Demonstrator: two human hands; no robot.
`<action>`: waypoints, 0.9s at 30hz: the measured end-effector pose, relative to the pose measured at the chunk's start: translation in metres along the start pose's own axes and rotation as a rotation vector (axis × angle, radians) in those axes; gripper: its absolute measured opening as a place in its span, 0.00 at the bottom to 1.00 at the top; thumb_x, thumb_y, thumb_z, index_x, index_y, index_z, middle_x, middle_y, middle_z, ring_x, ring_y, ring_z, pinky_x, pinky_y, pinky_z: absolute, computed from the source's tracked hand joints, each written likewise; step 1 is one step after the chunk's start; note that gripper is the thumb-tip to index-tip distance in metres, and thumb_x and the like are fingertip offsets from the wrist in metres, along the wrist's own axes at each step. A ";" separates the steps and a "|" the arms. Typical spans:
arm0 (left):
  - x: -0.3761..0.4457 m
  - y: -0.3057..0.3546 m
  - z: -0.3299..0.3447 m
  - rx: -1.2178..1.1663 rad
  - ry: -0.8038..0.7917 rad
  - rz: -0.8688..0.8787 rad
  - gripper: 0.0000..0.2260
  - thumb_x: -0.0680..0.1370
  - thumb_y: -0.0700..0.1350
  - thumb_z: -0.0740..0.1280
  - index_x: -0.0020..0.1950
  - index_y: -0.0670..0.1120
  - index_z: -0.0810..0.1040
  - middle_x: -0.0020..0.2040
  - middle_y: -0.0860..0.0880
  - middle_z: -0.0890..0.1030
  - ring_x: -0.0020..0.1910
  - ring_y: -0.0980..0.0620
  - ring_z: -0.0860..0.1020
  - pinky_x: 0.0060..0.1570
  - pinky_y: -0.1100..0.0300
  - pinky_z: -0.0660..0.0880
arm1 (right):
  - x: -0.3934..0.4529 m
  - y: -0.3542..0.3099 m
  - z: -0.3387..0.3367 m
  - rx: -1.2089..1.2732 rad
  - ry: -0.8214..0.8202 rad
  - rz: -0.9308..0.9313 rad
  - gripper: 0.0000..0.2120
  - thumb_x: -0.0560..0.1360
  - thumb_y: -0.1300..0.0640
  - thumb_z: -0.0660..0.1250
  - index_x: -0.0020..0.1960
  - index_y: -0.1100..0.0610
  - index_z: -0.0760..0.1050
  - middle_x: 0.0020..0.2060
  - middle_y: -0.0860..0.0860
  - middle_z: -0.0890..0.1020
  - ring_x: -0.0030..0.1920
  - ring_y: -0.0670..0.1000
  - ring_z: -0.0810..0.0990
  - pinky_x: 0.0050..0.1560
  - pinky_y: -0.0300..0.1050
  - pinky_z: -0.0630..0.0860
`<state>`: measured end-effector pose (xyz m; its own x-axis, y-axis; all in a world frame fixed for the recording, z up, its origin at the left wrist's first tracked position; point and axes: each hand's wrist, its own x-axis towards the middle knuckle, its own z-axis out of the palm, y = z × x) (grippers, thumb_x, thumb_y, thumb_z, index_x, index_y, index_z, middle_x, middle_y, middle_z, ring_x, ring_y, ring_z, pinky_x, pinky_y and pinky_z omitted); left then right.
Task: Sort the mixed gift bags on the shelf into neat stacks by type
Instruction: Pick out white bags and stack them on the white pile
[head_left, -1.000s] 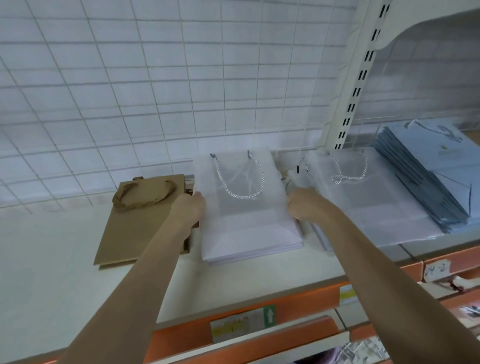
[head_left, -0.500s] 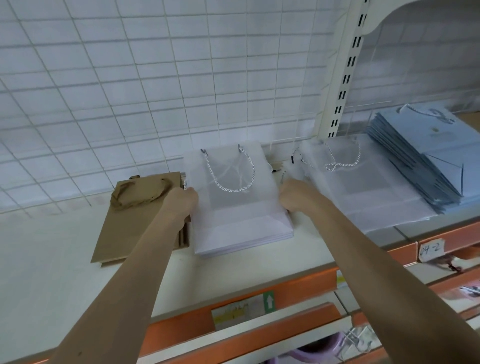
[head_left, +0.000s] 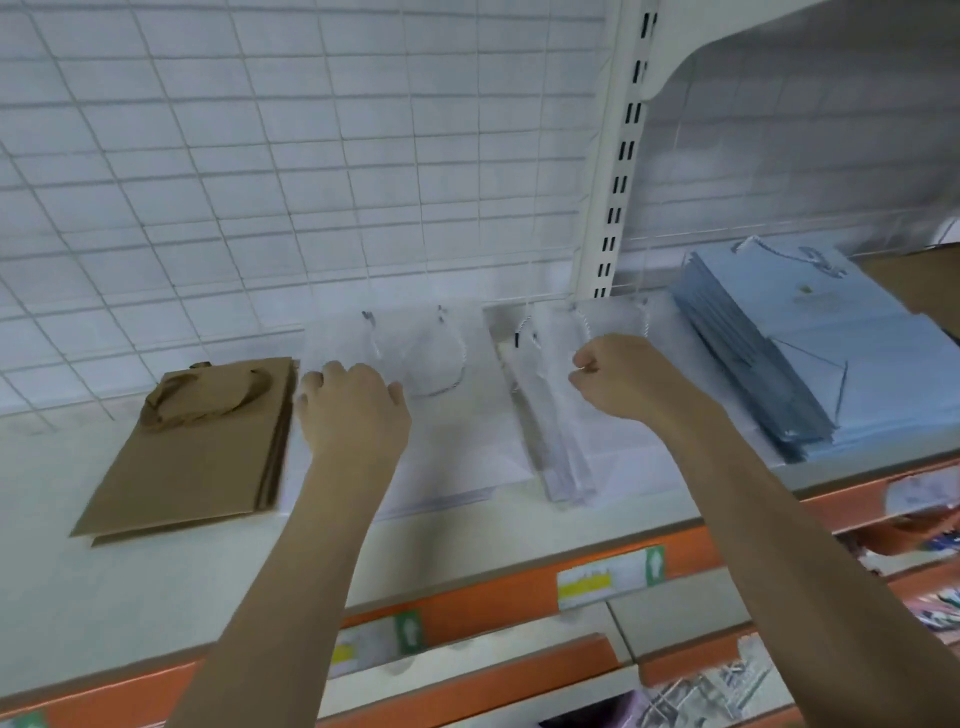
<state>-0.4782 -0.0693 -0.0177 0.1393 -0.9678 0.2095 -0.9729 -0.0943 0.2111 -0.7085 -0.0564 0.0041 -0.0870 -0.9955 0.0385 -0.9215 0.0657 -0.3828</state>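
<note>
On the shelf (head_left: 156, 597), four piles run left to right: brown bags (head_left: 197, 452), a white stack (head_left: 457, 441), a second white pile (head_left: 623, 441) and blue bags (head_left: 789, 353) at the far right. Each lies flat with its long axis running from 12 o'clock at the wire grid (head_left: 260, 156) toward 6 o'clock at the shelf's front edge, handles at the 12 end.

The left hand (head_left: 353, 410) rests on the white stack's left half, fingers bent over its left edge next to the brown bags; whether they actually grip that edge cannot be told through the blur. The right hand (head_left: 618, 379) is curled into a fist over the upper part of the second white pile and appears to pinch something thin there, perhaps a cord handle, though I cannot tell for sure.

From the right hand, the white stack lies at about 9 o'clock, and a tilted white bag (head_left: 550, 431) stands on edge between the two piles, at roughly 7 o'clock from that fist. I judge the right hand the nearer one to carry loose white bags leftward onto the stack while the left steadies it.
</note>
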 end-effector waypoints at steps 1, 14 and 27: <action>-0.006 0.011 0.003 0.034 0.000 -0.016 0.18 0.80 0.51 0.58 0.55 0.37 0.74 0.58 0.39 0.73 0.64 0.39 0.67 0.65 0.48 0.63 | -0.003 0.014 -0.006 -0.016 0.003 -0.001 0.14 0.76 0.61 0.58 0.32 0.60 0.65 0.30 0.53 0.69 0.33 0.52 0.68 0.29 0.40 0.60; -0.052 0.110 0.061 0.090 -0.067 -0.016 0.31 0.76 0.63 0.55 0.75 0.51 0.52 0.75 0.38 0.49 0.74 0.37 0.48 0.71 0.44 0.50 | -0.011 0.102 -0.008 -0.062 0.091 -0.149 0.11 0.76 0.59 0.58 0.49 0.65 0.75 0.47 0.58 0.75 0.51 0.59 0.75 0.48 0.46 0.70; -0.042 0.069 0.057 0.098 -0.107 -0.078 0.28 0.78 0.57 0.55 0.75 0.51 0.50 0.76 0.39 0.47 0.73 0.37 0.50 0.69 0.43 0.55 | -0.006 0.059 0.012 -0.132 0.120 -0.119 0.14 0.77 0.57 0.57 0.58 0.64 0.73 0.59 0.60 0.71 0.60 0.60 0.68 0.58 0.48 0.68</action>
<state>-0.5617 -0.0481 -0.0661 0.2001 -0.9754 0.0922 -0.9739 -0.1878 0.1271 -0.7582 -0.0475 -0.0299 -0.0122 -0.9819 0.1891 -0.9689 -0.0352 -0.2448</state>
